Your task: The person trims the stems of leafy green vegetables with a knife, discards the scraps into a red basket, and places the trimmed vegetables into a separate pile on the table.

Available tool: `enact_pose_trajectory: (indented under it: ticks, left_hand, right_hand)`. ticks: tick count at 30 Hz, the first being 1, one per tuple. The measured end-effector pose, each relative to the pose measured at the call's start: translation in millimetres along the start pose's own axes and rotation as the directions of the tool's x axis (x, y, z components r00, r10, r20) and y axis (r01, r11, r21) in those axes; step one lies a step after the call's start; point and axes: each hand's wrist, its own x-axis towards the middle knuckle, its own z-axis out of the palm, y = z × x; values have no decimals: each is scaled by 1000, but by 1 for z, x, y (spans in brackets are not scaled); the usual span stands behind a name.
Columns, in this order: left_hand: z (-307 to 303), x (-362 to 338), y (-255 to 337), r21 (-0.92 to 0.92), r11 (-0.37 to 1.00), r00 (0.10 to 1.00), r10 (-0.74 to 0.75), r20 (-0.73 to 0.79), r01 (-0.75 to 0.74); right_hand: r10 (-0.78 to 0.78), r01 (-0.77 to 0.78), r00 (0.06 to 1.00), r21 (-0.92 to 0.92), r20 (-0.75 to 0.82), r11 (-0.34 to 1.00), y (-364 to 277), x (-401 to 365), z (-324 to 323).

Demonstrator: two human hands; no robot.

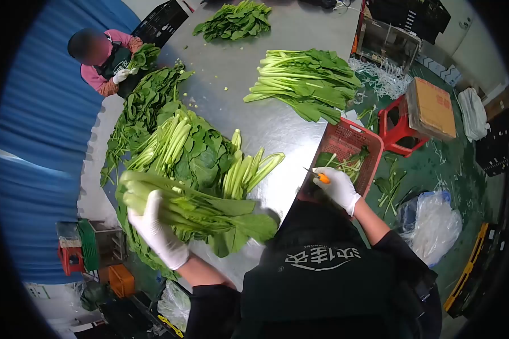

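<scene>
My left hand (163,240), in a white glove, is closed around a bunch of leafy greens (209,210) with pale thick stems pointing left and leaves to the right. The bunch is held above a large heap of greens (201,155) at the table's left side. My right hand (340,189), also gloved, grips a small knife (323,178) with an orange handle. Its dark, thin blade points left. Below and behind that hand stands a red plastic crate (374,148) with loose leaves and stems in it.
On the metal table (266,130) lie a row of greens (305,79) and a farther pile (234,21). Across at upper left, a person (110,59) holds greens. Right of the crate are a red stool (396,127), a cardboard box (432,110) and a plastic bag (432,226).
</scene>
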Motion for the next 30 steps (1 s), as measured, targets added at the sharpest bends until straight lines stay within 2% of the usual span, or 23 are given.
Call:
enact_pose_trajectory:
  ticks: [1, 2, 3, 4, 5, 6, 7, 8, 9, 11, 13, 14, 15, 17, 21, 22, 23, 24, 25, 26, 27, 28, 30]
  left_hand:
    - [-10, 4, 8, -110, 993, 999, 40, 27, -37]
    - [-4, 0, 20, -80, 994, 997, 70, 21, -68]
    - [-1, 2, 25, 48, 998, 982, -53, 179, 45]
    - [18, -5, 27, 122, 988, 934, -130, 334, 93]
    - [38, -7, 20, 292, 956, 835, -127, 535, -42]
    - [60, -20, -9, 224, 970, 809, -56, 585, -95]
    - [77, -27, -42, 218, 973, 676, -211, 706, 76]
    - [93, -37, -64, 227, 971, 625, -130, 770, -78]
    - [110, -54, -64, 216, 975, 626, -195, 755, 43]
    - [129, -70, -87, 194, 976, 616, -93, 782, -98]
    - [139, -83, -85, 259, 966, 557, -208, 804, -13]
    - [143, -89, -79, 176, 971, 568, -55, 821, -161]
    - [148, -92, -78, 166, 972, 555, -48, 830, -164]
    - [157, -97, -76, 242, 931, 453, -97, 886, -273]
    - [169, -103, -81, 84, 975, 368, -3, 930, -204]
    - [172, -103, -83, 190, 982, 306, -173, 936, -25]
    - [170, -103, -82, 192, 981, 292, -175, 940, -30]
    - [168, -102, -81, 177, 984, 257, -175, 951, 16]
    - [168, -99, -78, 159, 986, 224, -168, 960, 58]
    - [168, -97, -67, 74, 995, 274, -53, 960, -68]
    - [171, -92, -71, 73, 995, 283, -50, 958, -71]
    - [174, -86, -81, 113, 993, 249, -118, 961, 33]
    - [182, -84, -75, 207, 954, 209, -252, 945, 216]
  right_hand:
    - [-5, 5, 1000, -1, 3, 1000, 0, -2, -3]
    - [50, -51, 999, 69, 21, 996, -1, -5, -6]
    - [102, -107, 994, 136, 40, 985, -3, -6, -10]
    - [80, -79, 997, 177, 2, 981, -9, -5, -13]
    - [73, -71, 997, 170, -4, 983, -15, -2, -16]
    - [-3, 13, 998, 152, -68, 988, -22, 1, -19]
    - [-76, 93, 988, 129, -133, 987, -27, 3, -22]
    - [-120, 128, 983, 53, -137, 990, -30, 4, -28]
    - [-103, 112, 982, 48, -157, 993, -36, 3, -35]
    - [-173, 164, 970, -67, -171, 984, -45, -2, -50]
    - [-135, 118, 976, -105, -174, 987, -43, -8, -57]
    - [-125, 107, 976, -105, -179, 989, -42, -11, -61]
    - [-117, 99, 976, -105, -184, 990, -41, -13, -64]
    - [-67, 46, 984, -127, -163, 991, -37, -17, -69]
    - [-130, 99, 966, -145, -222, 984, -10, -28, -65]
    - [-82, 63, 981, -111, -177, 992, -1, -32, -65]
    - [-34, 24, 991, -77, -131, 997, 10, -37, -65]
    - [282, -282, 959, -131, -15, 950, 26, -40, -68]
    - [509, -469, 857, -286, 83, 836, 50, -46, -70]
    - [478, -470, 878, -183, 4, 864, 70, -57, -68]
    - [450, -454, 890, -80, -68, 887, 70, -63, -68]
    - [450, -453, 891, -74, -61, 888, 70, -63, -66]
    - [317, -281, 941, 249, -119, 927, 38, -45, -75]
